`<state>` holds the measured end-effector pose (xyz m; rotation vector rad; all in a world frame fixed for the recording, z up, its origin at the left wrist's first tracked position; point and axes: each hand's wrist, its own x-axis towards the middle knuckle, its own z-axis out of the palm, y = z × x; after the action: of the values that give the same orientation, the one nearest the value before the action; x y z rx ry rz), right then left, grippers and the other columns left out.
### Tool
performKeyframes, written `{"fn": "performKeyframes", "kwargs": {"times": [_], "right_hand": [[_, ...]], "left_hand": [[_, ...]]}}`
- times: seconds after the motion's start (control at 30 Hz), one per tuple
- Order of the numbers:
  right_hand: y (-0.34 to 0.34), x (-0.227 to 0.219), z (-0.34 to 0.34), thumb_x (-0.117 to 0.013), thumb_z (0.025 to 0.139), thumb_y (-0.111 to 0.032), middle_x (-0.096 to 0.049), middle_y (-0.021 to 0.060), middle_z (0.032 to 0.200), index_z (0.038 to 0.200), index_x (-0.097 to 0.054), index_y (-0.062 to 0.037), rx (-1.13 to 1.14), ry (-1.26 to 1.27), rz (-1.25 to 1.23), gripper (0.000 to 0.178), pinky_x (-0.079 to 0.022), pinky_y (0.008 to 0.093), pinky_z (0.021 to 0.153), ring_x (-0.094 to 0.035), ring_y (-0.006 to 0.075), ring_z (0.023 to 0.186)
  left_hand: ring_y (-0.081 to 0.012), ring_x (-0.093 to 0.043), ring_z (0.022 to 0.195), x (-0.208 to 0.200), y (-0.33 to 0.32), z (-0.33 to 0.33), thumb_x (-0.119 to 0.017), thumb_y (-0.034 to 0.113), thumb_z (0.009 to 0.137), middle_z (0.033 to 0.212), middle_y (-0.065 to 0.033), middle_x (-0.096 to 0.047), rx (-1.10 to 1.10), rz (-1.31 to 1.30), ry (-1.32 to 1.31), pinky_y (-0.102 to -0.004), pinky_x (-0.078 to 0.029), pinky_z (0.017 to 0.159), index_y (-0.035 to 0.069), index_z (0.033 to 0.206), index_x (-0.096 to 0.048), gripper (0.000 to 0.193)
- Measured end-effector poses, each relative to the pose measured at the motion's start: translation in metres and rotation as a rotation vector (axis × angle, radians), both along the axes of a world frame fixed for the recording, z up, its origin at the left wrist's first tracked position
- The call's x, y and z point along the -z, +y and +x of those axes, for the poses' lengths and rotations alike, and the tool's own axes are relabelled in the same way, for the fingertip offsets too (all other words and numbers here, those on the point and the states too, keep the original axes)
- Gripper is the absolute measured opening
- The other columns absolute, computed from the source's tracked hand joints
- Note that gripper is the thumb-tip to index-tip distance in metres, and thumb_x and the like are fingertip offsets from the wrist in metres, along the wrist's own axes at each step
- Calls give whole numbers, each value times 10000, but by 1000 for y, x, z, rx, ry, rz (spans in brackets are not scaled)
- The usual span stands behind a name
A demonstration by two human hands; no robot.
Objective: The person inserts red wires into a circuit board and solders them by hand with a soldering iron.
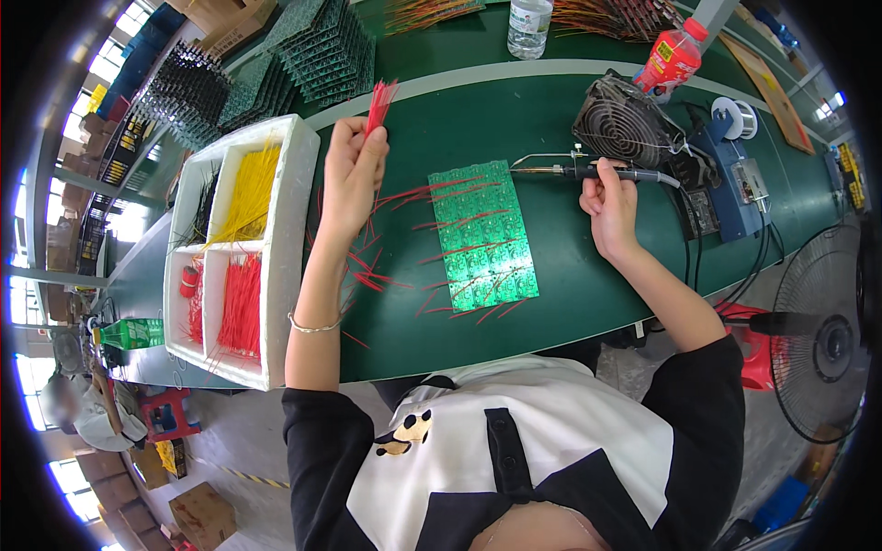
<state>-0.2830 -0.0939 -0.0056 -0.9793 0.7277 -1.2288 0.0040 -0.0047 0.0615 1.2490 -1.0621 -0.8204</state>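
Observation:
A bundle of red wires (380, 106) stands up out of my left hand (353, 167), whose fingers are closed round it. My right hand (610, 204) grips a soldering iron (588, 172) by its dark handle. The iron points left, and its metal tip is near the upper right corner of a green circuit board panel (487, 241). Several red wires lie across that panel in rows, their ends sticking out past its left edge. More loose red wires (367, 275) are scattered on the green table between the panel and my left forearm.
A white foam box (292, 184) with compartments of yellow, red and dark wires stands at left. Stacked circuit boards (317, 50) are behind it. A water bottle (529, 29), a red bottle (673, 57), a black fan (625, 119) and a solder reel (734, 119) stand far and right.

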Motion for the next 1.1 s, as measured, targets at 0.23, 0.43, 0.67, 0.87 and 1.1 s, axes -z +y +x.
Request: {"fn": "performKeyframes", "kwargs": {"times": [0.23,0.43,0.67,0.87,1.1], "right_hand": [[1,-3,-3,-461,917,-225,-414,-7,557,836,-476,-77,-45,-23,47,169,-226,214,416,-277,44,427],[0,-2,-1,-456,919,-245,-422,-6,557,829,-479,-76,3,-15,34,193,-225,217,422,-285,42,438],[1,-2,1,-474,909,-221,-416,-14,541,743,-476,-59,37,33,13,231,-212,220,396,-274,42,413],[2,-2,1,-458,916,-211,-423,-13,553,808,-498,-52,22,48,8,196,-212,213,404,-268,36,420],[4,-7,5,-483,903,-208,-402,-21,533,713,-469,-62,66,48,11,240,-210,219,393,-271,39,414]], "left_hand": [[1,-328,496,11,-9,-23,-531,107,861,627,53,-441,26,101,-84,-181,-249,425,32,846,-513,79],[-30,-367,484,30,-10,-36,-646,125,732,570,23,-496,32,137,-444,-210,-304,447,12,785,-609,131],[-88,-415,467,44,-4,-43,-680,94,700,575,-24,-511,-93,92,-626,-234,-331,439,25,767,-636,106],[-97,-445,491,54,-9,-49,-701,67,681,629,-36,-550,-155,-39,-636,-240,-338,445,32,784,-673,111],[-98,-422,507,62,-12,-43,-699,72,693,674,-30,-547,-129,-22,-561,-242,-325,459,36,810,-674,125]]}}
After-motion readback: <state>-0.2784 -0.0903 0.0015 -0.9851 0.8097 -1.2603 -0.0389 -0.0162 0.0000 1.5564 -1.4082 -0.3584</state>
